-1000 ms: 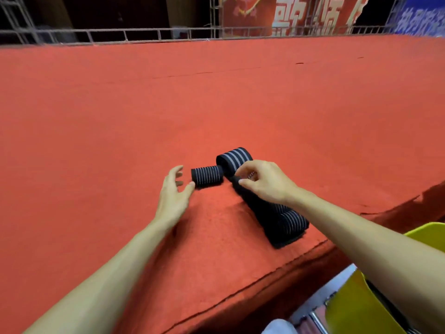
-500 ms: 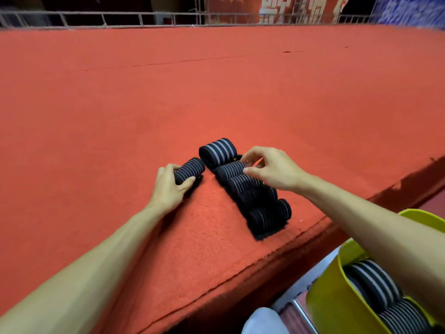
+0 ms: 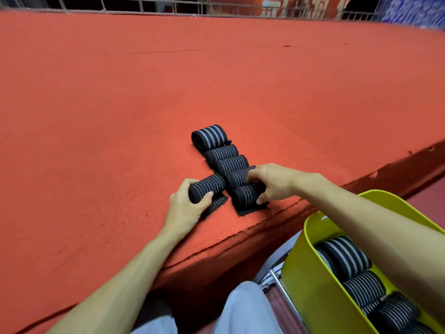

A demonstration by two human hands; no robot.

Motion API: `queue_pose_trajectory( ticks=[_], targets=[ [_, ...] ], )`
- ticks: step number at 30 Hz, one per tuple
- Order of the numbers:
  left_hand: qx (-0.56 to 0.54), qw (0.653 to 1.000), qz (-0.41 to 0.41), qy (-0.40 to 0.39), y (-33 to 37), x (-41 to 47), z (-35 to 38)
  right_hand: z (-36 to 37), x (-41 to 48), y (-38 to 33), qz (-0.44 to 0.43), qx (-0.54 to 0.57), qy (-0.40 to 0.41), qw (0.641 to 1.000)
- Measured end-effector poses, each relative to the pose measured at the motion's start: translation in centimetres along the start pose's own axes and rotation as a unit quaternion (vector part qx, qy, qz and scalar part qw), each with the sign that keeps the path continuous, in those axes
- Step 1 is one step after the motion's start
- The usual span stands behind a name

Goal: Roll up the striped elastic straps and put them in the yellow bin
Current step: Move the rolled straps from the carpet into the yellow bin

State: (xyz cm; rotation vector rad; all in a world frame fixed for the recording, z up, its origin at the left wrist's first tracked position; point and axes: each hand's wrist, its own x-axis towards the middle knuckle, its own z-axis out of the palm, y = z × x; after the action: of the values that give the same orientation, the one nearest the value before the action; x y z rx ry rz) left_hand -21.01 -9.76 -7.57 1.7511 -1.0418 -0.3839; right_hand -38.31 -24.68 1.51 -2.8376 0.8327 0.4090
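Several rolled black straps with thin pale stripes lie in a row (image 3: pixel 226 157) on the red felt table (image 3: pixel 120 104), near its front edge. My left hand (image 3: pixel 186 208) is closed around one roll (image 3: pixel 208 186), whose loose tail lies flat under it. My right hand (image 3: pixel 272 183) grips the nearest roll of the row (image 3: pixel 244 195) with fingers over its top. The farthest roll (image 3: pixel 209 137) has wider stripes. The yellow bin (image 3: pixel 315 280) stands below the table edge at lower right and holds several rolled straps (image 3: pixel 346 259).
The table's front edge (image 3: pixel 240 239) runs diagonally just below my hands. My knees in pale trousers (image 3: pixel 243 309) show at the bottom. A metal rail (image 3: pixel 168 6) and banners stand beyond the far edge of the table.
Both hands came nearer to the table's front edge. My left hand closed on the separate roll and drew it closer. My right hand went from the far rolls to the nearest roll.
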Motion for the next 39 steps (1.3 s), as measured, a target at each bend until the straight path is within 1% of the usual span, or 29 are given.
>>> queue_pose_trajectory(
  ticks=[2,4,8,11,14,16,17,19,22,24,26,28,29,31,33,34,36,38,39],
  targets=[
    [0.006,1.0,0.002,0.002,-0.1,0.0,0.1,0.7,0.2,0.2,-0.003,-0.034,-0.018,0.999],
    [0.012,1.0,0.003,-0.002,-0.1,0.1,0.1,1.2,0.3,0.3,-0.005,-0.06,-0.019,0.998],
    [0.007,1.0,0.001,0.001,0.1,-0.1,-0.1,0.8,-0.2,0.3,-0.004,-0.069,0.022,0.997],
    [-0.001,1.0,-0.013,0.003,0.7,-0.5,-0.5,-0.1,-1.7,0.0,0.004,-0.019,0.072,0.997],
    [-0.024,0.999,-0.031,0.037,1.6,-1.2,-1.2,-1.5,-4.1,-0.4,0.004,0.099,0.137,0.986],
    [-0.043,0.996,-0.022,0.072,2.9,-2.0,-1.7,-2.6,-6.2,-0.8,0.011,0.204,0.175,0.963],
    [-0.059,0.995,-0.014,0.083,4.1,-2.6,-2.0,-3.1,-7.7,-1.1,0.016,0.261,0.196,0.945],
    [-0.104,0.99,-0.007,0.091,6.2,-3.0,-2.4,-3.9,-9.8,-1.7,0.019,0.368,0.227,0.901],
    [-0.179,0.982,0.029,0.06,10.2,-4.4,-2.6,-3.9,-13.6,-1.8,0.023,0.507,0.25,0.825],
    [-0.213,0.975,0.058,0.029,12.9,-5.8,-2.2,-3.4,-16.2,-1.2,0.029,0.55,0.274,0.788],
    [-0.237,0.969,0.065,-0.013,15.3,-7.2,-1.1,-2.4,-19.1,-0.2,0.049,0.574,0.301,0.76],
    [-0.241,0.967,0.069,-0.056,16.6,-8.3,0.2,-1.0,-21.6,0.9,0.076,0.594,0.312,0.738],
    [-0.226,0.968,0.073,-0.078,17.0,-8.8,1.0,0.0,-22.9,1.6,0.088,0.598,0.311,0.734],
    [-0.195,0.967,0.099,-0.128,17.9,-10.0,2.8,2.3,-25.6,3.2,0.115,0.604,0.295,0.731],
    [-0.164,0.965,0.125,-0.161,18.6,-11.0,4.2,4.7,-27.6,4.7,0.149,0.594,0.256,0.748],
    [-0.155,0.963,0.137,-0.173,18.9,-11.5,5.0,5.9,-28.5,5.3,0.171,0.575,0.232,0.766],
    [-0.133,0.961,0.156,-0.184,19.5,-12.3,6.1,7.9,-29.4,6.0,0.209,0.515,0.169,0.814],
    [-0.106,0.958,0.168,-0.206,20.0,-13.0,7.5,9.7,-30.1,6.3,0.236,0.472,0.11,0.842],
    [-0.095,0.955,0.173,-0.22,20.2,-13.2,8.0,10.4,-30.1,6.1,0.241,0.462,0.081,0.849]
  ],
)
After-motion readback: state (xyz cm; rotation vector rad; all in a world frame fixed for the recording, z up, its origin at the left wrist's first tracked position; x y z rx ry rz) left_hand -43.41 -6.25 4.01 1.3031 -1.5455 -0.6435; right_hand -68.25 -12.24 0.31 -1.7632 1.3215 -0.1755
